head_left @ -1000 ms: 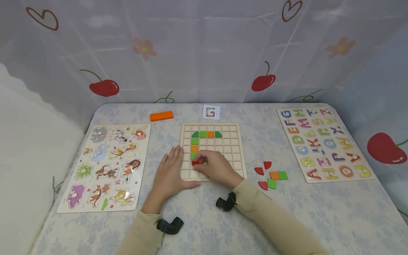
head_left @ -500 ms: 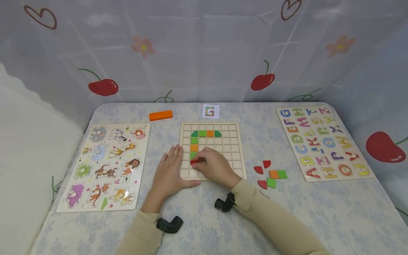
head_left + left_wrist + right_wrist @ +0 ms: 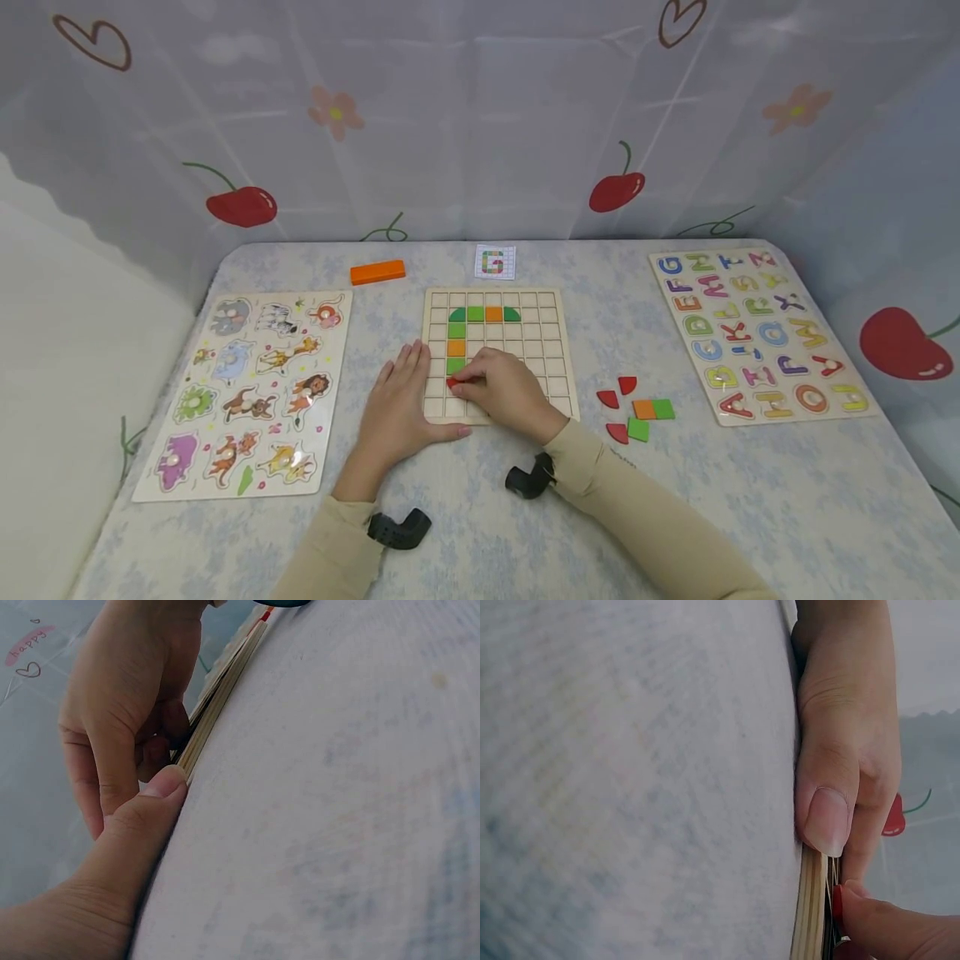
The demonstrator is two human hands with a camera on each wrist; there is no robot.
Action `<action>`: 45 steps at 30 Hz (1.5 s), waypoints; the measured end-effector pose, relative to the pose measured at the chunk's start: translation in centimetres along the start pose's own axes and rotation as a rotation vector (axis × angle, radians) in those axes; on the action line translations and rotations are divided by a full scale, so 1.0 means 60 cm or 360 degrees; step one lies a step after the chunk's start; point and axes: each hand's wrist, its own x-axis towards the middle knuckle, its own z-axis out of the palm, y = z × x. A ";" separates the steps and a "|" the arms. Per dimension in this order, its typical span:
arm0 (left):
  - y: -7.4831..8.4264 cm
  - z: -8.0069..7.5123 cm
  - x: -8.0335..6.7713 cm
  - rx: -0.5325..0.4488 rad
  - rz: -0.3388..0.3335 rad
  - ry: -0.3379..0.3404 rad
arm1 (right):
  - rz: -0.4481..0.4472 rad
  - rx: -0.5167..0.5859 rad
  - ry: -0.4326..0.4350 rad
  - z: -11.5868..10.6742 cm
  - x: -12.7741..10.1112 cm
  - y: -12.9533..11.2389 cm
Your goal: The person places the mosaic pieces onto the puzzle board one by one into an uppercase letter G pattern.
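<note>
My right hand (image 3: 510, 392) pinches a red quarter-circle tile (image 3: 452, 382) between thumb and fingertips, low over the wooden grid board (image 3: 536, 358). In the right wrist view the red tile (image 3: 838, 906) stands at the fingertips, partly covered by them. The held tile is just below a green square tile (image 3: 455, 366), the lowest of a column with an orange square tile (image 3: 456, 348) in it. A top row ends in a dark green rounded tile (image 3: 512, 314). My left hand (image 3: 397, 408) lies with straight fingers along the board's left edge, its thumb at the front edge.
Loose red quarter-circles (image 3: 608, 400), green squares (image 3: 638, 430) and an orange square (image 3: 643, 409) lie right of the board. A pattern card (image 3: 495, 262) and an orange block (image 3: 377, 272) are behind. An animal puzzle (image 3: 255, 450) and a letter puzzle (image 3: 765, 333) flank the board.
The red tile in my right fingers has shifted slightly left, and less of it shows now. My left hand stays at the board's edge.
</note>
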 end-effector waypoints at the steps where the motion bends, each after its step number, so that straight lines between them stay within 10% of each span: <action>1: 0.000 0.000 0.000 -0.0001 -0.0005 -0.0007 | 0.0002 0.0005 0.0002 0.000 0.000 0.000; 22: 0.003 0.000 -0.001 -0.0019 0.0001 0.0002 | 0.0011 0.0016 -0.0074 -0.021 -0.010 -0.007; 45: 0.000 0.001 0.002 -0.0019 -0.0024 -0.0019 | 0.0360 -0.0227 -0.0127 -0.213 -0.173 0.120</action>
